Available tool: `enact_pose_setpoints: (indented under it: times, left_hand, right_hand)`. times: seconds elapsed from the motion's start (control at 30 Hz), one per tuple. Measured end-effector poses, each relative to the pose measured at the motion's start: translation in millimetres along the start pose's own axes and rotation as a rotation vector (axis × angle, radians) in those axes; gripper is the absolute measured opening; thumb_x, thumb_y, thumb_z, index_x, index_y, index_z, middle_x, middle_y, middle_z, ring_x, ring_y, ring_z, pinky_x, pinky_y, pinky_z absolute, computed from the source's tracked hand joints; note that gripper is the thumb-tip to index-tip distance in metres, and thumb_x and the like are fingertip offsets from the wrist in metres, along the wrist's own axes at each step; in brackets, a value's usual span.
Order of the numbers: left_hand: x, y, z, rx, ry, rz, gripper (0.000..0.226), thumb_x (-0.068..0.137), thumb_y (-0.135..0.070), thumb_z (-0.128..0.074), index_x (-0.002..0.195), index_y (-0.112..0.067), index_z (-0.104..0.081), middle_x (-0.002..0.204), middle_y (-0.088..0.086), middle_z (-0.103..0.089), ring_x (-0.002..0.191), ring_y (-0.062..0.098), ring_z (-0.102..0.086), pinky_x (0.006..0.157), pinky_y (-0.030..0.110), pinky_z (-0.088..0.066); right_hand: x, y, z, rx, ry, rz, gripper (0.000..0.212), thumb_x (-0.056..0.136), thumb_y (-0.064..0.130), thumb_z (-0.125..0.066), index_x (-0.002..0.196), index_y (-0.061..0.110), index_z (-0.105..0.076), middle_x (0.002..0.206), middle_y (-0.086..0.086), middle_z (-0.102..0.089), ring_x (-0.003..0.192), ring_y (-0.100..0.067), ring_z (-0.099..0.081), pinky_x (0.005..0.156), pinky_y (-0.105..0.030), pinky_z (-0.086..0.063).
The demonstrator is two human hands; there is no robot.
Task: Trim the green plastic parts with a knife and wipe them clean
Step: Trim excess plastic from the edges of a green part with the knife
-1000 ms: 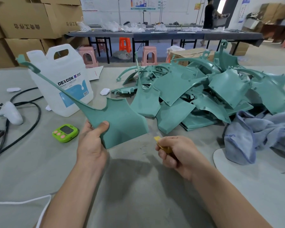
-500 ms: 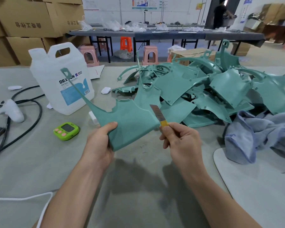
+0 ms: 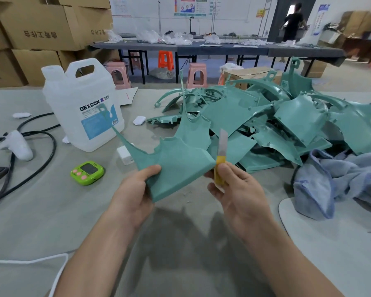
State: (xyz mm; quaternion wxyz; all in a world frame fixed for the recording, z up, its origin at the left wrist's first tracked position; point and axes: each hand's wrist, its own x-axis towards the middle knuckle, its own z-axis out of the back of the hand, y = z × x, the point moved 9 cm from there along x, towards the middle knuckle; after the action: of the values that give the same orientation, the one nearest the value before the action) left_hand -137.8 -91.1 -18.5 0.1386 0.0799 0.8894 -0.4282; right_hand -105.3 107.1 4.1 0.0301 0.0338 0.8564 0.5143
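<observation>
Head view: we look down on two bare hands raised above the surface (image 3: 51, 211), with one green part between them.
Left hand (image 3: 135, 196): its fingers (image 3: 152, 170) grip the lower corner of the held green part (image 3: 176, 166), thumb on the textured face, so the right corner juts free toward the blade.
Held green part: lifted clear of the surface and tilted toward us; its long thin arm reaches up and left in front of the white jug (image 3: 84, 99).
Right hand (image 3: 238, 189): its fingers (image 3: 229, 174) pinch the yellow handle of the knife (image 3: 222, 144), blade pointing up and away from the body, just beside the part's right corner.
Contact: we cannot tell whether the blade touches the edge or stands just off it.
Step in hand: we judge that the trimming of this corner edge is at its start, with wiping not yet done.
Pile of green parts (image 3: 287, 125): heaped behind the hands and to the right, within reach; we take most of the task to lie ahead.
Blue cloth (image 3: 341, 179): crumpled right of the pile, near the knife hand, handy for the wipe.
Risk: we note that the left grip sits well apart from the blade, which keeps a slip away from the thumb.
</observation>
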Motion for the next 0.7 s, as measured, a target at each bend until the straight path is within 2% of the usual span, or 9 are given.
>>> enact_pose_setpoints:
  times: [0.1,0.2,0.27,0.33,0.4,0.5,0.6,0.63,0.7]
  left_hand:
    - [1.3,-3.9,-1.1,0.226,-0.005,-0.133,0.018,0.096,-0.004,-0.059,0.109,-0.006,-0.07,0.102,0.006,-0.079,0.087,0.018,-0.077,0.063,0.026,-0.06]
    - [0.2,-19.2,3.9,0.518,-0.087,-0.343,0.023,0.089,-0.014,-0.073,0.111,-0.02,-0.069,0.103,-0.005,-0.078,0.093,0.018,-0.075,0.08,0.041,-0.062]
    - [-4.1,-24.4,5.8,0.655,-0.131,-0.415,0.043,0.075,-0.032,-0.082,0.113,-0.03,-0.063,0.102,-0.011,-0.077,0.093,0.015,-0.074,0.086,0.047,-0.06]
    - [-10.0,-28.1,3.1,0.767,-0.151,-0.493,0.06,0.062,-0.047,-0.083,0.115,-0.043,-0.056,0.101,-0.018,-0.075,0.092,0.008,-0.073,0.085,0.043,-0.06]
    - [-16.3,-32.5,2.6,0.717,-0.173,-0.578,0.074,0.06,-0.052,-0.085,0.124,-0.052,-0.047,0.104,-0.019,-0.075,0.093,0.004,-0.073,0.082,0.036,-0.061]
    - [-23.1,-48.4,7.7,0.525,-0.193,-0.692,0.077,0.071,-0.041,-0.079,0.138,-0.046,-0.041,0.106,-0.011,-0.076,0.094,0.012,-0.074,0.08,0.041,-0.061]
    - [-27.6,-54.6,-3.9,0.375,0.019,-0.716,0.078,0.074,-0.013,-0.059,0.145,-0.043,-0.045,0.131,-0.01,-0.066,0.106,0.017,-0.071,0.07,0.035,-0.06]
    - [-31.6,-53.6,-10.2,0.394,0.086,-0.73,0.085,0.071,-0.004,-0.053,0.147,-0.04,-0.046,0.142,-0.014,-0.058,0.115,0.015,-0.067,0.074,0.035,-0.061]
    - [-40.7,-50.6,-17.7,0.666,0.042,-0.818,0.097,0.066,0.006,-0.055,0.15,-0.04,-0.042,0.156,-0.02,-0.04,0.133,0.009,-0.053,0.095,0.038,-0.057]
  right_hand:
    - [0.9,-10.1,0.7,0.232,0.064,-0.24,0.024,0.082,0.02,-0.069,0.098,0.005,-0.079,0.111,-0.014,-0.076,0.095,-0.026,-0.074,0.077,-0.039,-0.061]
    - [1.5,-16.1,14.2,0.153,-0.011,-0.364,0.021,0.093,0.017,-0.064,0.101,0.0,-0.073,0.094,-0.016,-0.073,0.077,-0.029,-0.073,0.067,-0.037,-0.061]
    - [2.5,-16.4,22.5,0.08,-0.08,-0.378,0.02,0.099,0.017,-0.06,0.106,0.0,-0.07,0.089,-0.015,-0.071,0.071,-0.027,-0.072,0.059,-0.034,-0.059]
    - [3.2,-15.4,27.8,0.063,-0.14,-0.378,0.018,0.1,0.017,-0.061,0.105,0.001,-0.069,0.084,-0.013,-0.07,0.064,-0.024,-0.069,0.053,-0.03,-0.056]
    - [3.2,-14.3,31.1,0.072,-0.186,-0.377,0.017,0.099,0.016,-0.062,0.1,0.0,-0.068,0.076,-0.012,-0.068,0.056,-0.021,-0.065,0.048,-0.027,-0.053]
    - [2.5,-11.7,35.3,0.097,-0.246,-0.377,0.014,0.098,0.015,-0.065,0.095,0.001,-0.066,0.072,-0.01,-0.067,0.048,-0.017,-0.06,0.042,-0.021,-0.048]
    - [1.9,-9.2,38.7,0.13,-0.294,-0.361,0.013,0.098,0.013,-0.064,0.098,0.0,-0.066,0.074,-0.012,-0.07,0.049,-0.019,-0.066,0.042,-0.02,-0.05]
    - [1.8,-7.8,40.3,0.144,-0.31,-0.348,0.014,0.099,0.013,-0.064,0.099,-0.001,-0.066,0.078,-0.014,-0.071,0.05,-0.021,-0.068,0.042,-0.02,-0.05]
    - [3.2,-1.8,46.6,0.145,-0.353,-0.288,0.015,0.098,0.012,-0.065,0.098,-0.003,-0.066,0.077,-0.015,-0.071,0.05,-0.023,-0.069,0.041,-0.019,-0.05]
